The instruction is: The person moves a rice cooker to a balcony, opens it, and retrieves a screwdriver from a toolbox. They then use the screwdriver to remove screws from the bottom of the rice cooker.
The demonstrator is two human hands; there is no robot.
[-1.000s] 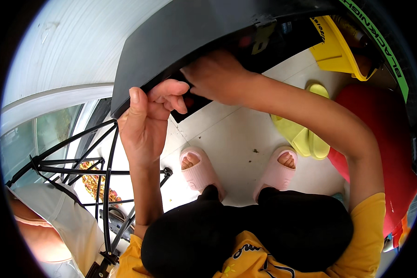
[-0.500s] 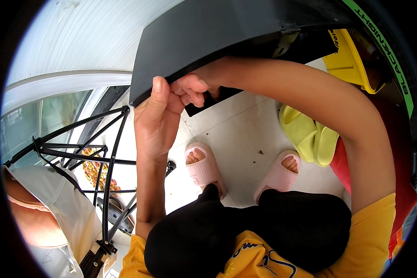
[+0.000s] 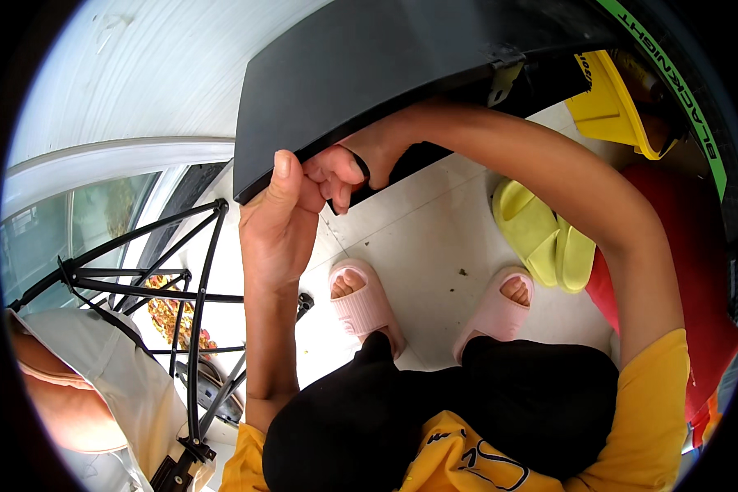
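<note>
A flat dark grey panel [image 3: 344, 78] with a straight front edge spans the top of the view. A metal hinge-like bracket [image 3: 504, 80] shows on its underside at the right. My left hand [image 3: 299, 189] is closed at the panel's near left corner, thumb up along the edge and fingers curled underneath. From the right my right forearm bends across, and my right hand [image 3: 384, 149] reaches beneath the panel, close by the left fingers. Its own fingers are hidden behind the panel and in shadow.
Pink slippers [image 3: 367, 299] are on my feet on the pale tiled floor [image 3: 422, 246]. Lime-green slippers [image 3: 541, 238] lie to the right, below a yellow container [image 3: 611, 107]. A black folding frame [image 3: 139, 271] and pale cloth [image 3: 107, 361] stand left, beside a white wall [image 3: 156, 66].
The panel's near left corner has dropped slightly, my left hand lowering with it. My right wrist has shifted a little to the right, and the right elbow has moved slightly inward.
</note>
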